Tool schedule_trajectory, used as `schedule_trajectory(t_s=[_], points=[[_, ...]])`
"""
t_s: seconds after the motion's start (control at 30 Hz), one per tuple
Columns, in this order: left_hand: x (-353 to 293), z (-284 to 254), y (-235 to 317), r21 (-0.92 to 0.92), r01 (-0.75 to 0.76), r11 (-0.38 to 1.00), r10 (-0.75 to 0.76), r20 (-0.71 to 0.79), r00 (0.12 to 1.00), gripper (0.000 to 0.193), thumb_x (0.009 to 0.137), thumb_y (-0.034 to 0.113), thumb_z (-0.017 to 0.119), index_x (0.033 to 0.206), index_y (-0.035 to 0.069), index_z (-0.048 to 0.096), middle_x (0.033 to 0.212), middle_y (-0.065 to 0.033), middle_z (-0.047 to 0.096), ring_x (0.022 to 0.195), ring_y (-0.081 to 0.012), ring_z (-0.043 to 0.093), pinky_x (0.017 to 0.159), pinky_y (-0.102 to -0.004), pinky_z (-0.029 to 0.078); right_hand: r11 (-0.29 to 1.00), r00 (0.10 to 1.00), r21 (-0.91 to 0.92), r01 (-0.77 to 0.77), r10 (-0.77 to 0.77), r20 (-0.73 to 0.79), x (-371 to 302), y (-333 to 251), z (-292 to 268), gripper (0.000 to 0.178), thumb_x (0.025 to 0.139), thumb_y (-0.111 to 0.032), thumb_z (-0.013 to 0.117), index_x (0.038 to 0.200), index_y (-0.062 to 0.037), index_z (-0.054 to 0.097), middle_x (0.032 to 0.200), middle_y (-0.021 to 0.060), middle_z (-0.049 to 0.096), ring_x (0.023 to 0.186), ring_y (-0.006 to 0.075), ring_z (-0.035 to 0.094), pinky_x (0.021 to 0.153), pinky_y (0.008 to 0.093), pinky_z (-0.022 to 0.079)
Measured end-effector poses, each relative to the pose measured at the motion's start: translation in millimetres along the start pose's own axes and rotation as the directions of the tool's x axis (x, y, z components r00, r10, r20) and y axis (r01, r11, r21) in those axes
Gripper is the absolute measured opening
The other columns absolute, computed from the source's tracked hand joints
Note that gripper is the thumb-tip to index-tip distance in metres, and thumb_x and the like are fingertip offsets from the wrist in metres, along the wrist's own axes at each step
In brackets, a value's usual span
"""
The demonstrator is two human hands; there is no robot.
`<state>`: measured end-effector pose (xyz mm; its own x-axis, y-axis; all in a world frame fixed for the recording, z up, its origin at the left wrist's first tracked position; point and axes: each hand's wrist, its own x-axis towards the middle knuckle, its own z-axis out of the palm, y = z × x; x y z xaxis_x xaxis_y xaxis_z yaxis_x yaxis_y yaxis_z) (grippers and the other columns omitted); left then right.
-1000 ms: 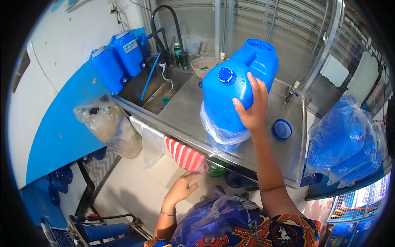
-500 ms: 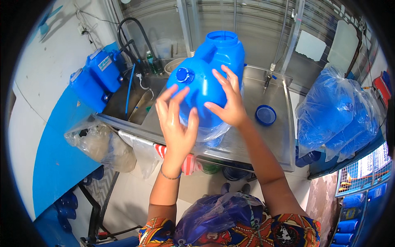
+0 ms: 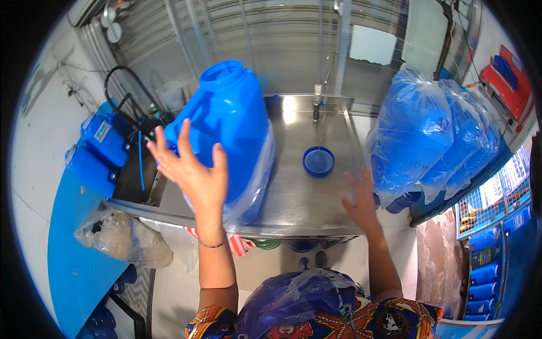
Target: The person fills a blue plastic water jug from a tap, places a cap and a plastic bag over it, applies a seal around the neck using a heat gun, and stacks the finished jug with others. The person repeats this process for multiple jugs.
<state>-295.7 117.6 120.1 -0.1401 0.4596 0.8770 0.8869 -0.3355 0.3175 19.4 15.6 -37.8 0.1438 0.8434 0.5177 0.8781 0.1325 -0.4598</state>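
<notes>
A large blue water jug stands on the steel sink counter, its wide top mouth uncovered. Clear plastic wrap clings around its lower part. In front of the jug is my left hand, fingers spread and holding nothing; whether it touches the jug, I cannot tell. My right hand, slightly blurred, hangs empty with fingers apart by the counter's right front edge. Between that hand and the jug, a round blue lid lies on the steel. The jug's small front cap is mostly hidden behind my left fingers.
Behind the lid stands a tap. Several bagged blue jugs stand to the right. On the left are smaller blue containers, a black hose and a stuffed clear bag hanging below the counter edge.
My right hand has left the jug's side and swung right, toward the counter's right edge. The left hand stays raised before the jug. The whole view has turned rightward.
</notes>
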Motion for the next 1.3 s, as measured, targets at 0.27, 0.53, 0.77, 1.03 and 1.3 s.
schedule_trajectory(t_s=[0.27,0.53,0.77,1.03,1.3], points=[[1.9,22.3,3.9,0.205,0.136,0.969,-0.125,-0.065,0.99,0.068,0.07,0.023,0.076,0.133,0.024,0.052,0.15,-0.0154,0.028,0.142,-0.0446,0.015,0.106,-0.0684,0.018,0.969,0.848,-0.198,-0.15,0.023,-0.53,34.9,56.7,-144.6,0.061,0.079,-0.009,0.069,0.137,-0.0136,0.05,0.143,0.0226,0.034,0.135,0.0419,0.031,0.109,0.0474,0.03],[0.7,30.3,5.2,0.398,0.178,0.9,-0.146,-0.108,0.983,0.074,0.069,0.023,0.077,0.137,0.027,0.048,0.151,-0.0147,0.027,0.142,-0.044,0.016,0.1,-0.076,0.02,0.939,0.777,-0.315,-0.141,-0.092,-0.622,100.3,98.1,-205.7,0.06,0.086,-0.027,0.067,0.141,-0.0171,0.045,0.144,0.025,0.032,0.135,0.04,0.033,0.107,0.0488,0.032],[-0.9,38.0,2.3,0.55,0.162,0.819,-0.092,-0.153,0.984,0.075,0.067,0.027,0.072,0.137,0.028,0.048,0.151,-0.0115,0.03,0.143,-0.0413,0.017,0.097,-0.0781,0.02,0.96,0.895,-0.238,-0.147,0.027,-0.446,155.5,139.6,-219.9,0.043,0.089,-0.032,0.064,0.127,-0.0128,0.058,0.123,0.022,0.054,0.118,0.0352,0.051,0.099,0.0395,0.04],[-1.6,43.0,-5.8,0.648,0.134,0.749,-0.028,-0.172,0.985,0.069,0.072,0.033,0.073,0.137,0.028,0.048,0.149,-0.0082,0.037,0.14,-0.0391,0.027,0.098,-0.0753,0.024,0.991,0.923,-0.086,-0.102,0.062,-0.381,155.9,151.3,-214.5,0.03,0.086,-0.021,0.06,0.114,-0.0132,0.065,0.103,0.0123,0.062,0.09,0.0266,0.059,0.076,0.0336,0.045],[-3.1,43.4,-8.0,0.624,0.1,0.775,0.032,-0.197,0.98,0.062,0.072,0.032,0.072,0.131,0.026,0.056,0.138,-0.0006,0.052,0.135,-0.0359,0.037,0.104,-0.0614,0.03,0.982,0.904,0.013,-0.187,0.177,-0.39,152.8,151.0,-212.4,0.032,0.084,-0.018,0.054,0.114,-0.0144,0.065,0.102,0.0113,0.06,0.093,0.0272,0.059,0.083,0.0329,0.044]])
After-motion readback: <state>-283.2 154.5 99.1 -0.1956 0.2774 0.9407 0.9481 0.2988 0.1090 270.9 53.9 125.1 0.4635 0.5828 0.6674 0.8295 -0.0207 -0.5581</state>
